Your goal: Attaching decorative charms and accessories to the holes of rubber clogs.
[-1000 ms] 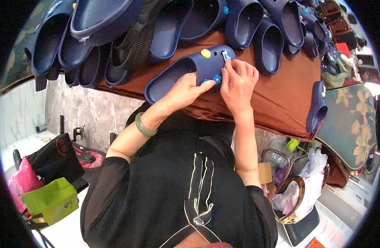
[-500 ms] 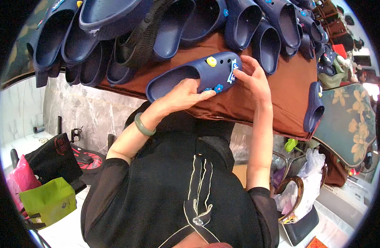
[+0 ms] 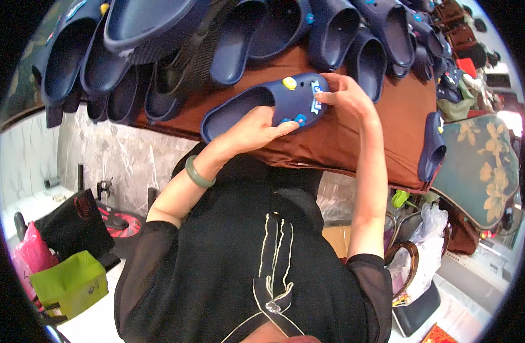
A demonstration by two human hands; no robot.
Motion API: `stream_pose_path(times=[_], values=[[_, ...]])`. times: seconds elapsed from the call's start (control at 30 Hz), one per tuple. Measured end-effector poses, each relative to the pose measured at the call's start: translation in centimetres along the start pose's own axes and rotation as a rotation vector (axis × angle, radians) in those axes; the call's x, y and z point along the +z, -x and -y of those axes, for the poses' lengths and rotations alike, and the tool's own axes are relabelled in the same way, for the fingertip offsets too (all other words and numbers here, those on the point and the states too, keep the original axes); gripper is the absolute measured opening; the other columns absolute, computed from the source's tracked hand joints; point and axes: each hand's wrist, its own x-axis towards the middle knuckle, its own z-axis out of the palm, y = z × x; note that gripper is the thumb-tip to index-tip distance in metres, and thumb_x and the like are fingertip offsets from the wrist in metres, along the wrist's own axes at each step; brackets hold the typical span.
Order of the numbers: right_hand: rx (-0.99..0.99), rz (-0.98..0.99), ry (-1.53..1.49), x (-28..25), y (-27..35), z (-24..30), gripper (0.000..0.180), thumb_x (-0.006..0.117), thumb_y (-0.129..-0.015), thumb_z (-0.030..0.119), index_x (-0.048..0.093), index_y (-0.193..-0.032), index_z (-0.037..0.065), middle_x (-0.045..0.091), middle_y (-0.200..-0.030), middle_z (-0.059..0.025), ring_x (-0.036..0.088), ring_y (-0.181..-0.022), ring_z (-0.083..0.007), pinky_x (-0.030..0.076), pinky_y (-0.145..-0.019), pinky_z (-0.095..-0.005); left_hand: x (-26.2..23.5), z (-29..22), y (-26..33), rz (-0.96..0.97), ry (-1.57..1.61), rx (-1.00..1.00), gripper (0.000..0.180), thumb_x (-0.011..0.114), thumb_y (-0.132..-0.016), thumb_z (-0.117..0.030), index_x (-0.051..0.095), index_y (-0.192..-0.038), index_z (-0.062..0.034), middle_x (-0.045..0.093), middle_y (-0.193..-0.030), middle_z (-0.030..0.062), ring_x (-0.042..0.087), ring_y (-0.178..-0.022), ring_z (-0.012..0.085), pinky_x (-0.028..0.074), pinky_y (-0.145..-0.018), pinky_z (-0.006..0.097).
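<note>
A navy blue clog (image 3: 294, 98) lies tilted across the near side of the brown cloth, its toe to the right. My left hand (image 3: 252, 130) grips it, fingers inside the opening and thumb on the upper beside the blue flower charms (image 3: 300, 119). At the toe, my right hand (image 3: 352, 97) is closed, its thumb pressing on a blue-and-white banner charm (image 3: 316, 103) and its fingers curled round the front. A yellow round charm (image 3: 289, 83) sits on the upper's far side, next to small dark holes.
Several navy clogs (image 3: 337, 34) crowd the far side of the brown cloth (image 3: 382, 134). One more clog (image 3: 433, 146) lies at the table's right edge. A floral-patterned chair (image 3: 474, 171) is on the right. Below left are a green bag (image 3: 74, 283) and a black bag (image 3: 74, 223).
My right hand has turned, its wrist and forearm shifting right while the thumb stays on the banner charm. The clog's toe has shifted slightly left. My left hand keeps its hold.
</note>
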Motion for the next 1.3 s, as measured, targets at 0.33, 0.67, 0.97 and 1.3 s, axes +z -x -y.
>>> stream_pose_path(times=[0.33, 0.67, 0.97, 1.3], values=[[-0.337, -0.752, -0.282, 8.7, 6.1, -5.7, 0.043, 0.068, -0.085, 0.018, 0.053, -0.120, -0.003, 0.063, -0.103, -0.0086, 0.059, -0.097, -0.0140, 0.049, -0.083, -0.0289, 0.9, -2.1, 2.2, -0.180, 0.108, 0.113, 0.041, 0.065, -0.087, -0.024, 0.057, -0.116, 0.0045, 0.061, -0.111, 0.0070, 0.054, -0.102, 0.0141, 0.042, -0.091, 0.030], [-0.445, -0.683, -0.399, 14.2, 11.4, -8.7, 0.087, 0.068, -0.080, 0.013, 0.010, -0.145, 0.001, 0.031, -0.142, -0.0187, 0.035, -0.130, -0.0256, 0.031, -0.107, -0.0391, 8.3, -6.5, -0.9, 0.290, 0.205, 0.314, 0.061, 0.051, -0.092, -0.025, 0.028, -0.139, 0.0053, 0.039, -0.136, 0.0160, 0.037, -0.126, 0.0252, 0.028, -0.107, 0.036], [-0.185, -1.355, 0.137, -4.4, 19.0, -14.1, 0.047, 0.053, -0.090, 0.013, 0.043, -0.130, -0.009, 0.053, -0.127, -0.0238, 0.051, -0.120, -0.0303, 0.037, -0.101, -0.0355, 8.9, -5.9, -1.1, 0.230, -0.175, 0.553, 0.025, 0.064, -0.087, -0.017, 0.065, -0.108, -0.0025, 0.067, -0.106, 0.0091, 0.061, -0.100, 0.0246, 0.047, -0.089, 0.035], [0.272, -1.495, 1.161, -18.7, 20.9, -19.7, 0.029, 0.056, -0.080, 0.004, 0.056, -0.109, 0.002, 0.056, -0.111, -0.0181, 0.051, -0.105, -0.0370, 0.045, -0.089, -0.0447, 6.8, -0.2, -1.6, -0.089, -0.123, 0.530, 0.020, 0.068, -0.083, -0.012, 0.065, -0.099, -0.0020, 0.068, -0.098, 0.0094, 0.062, -0.094, 0.0237, 0.048, -0.084, 0.034]])
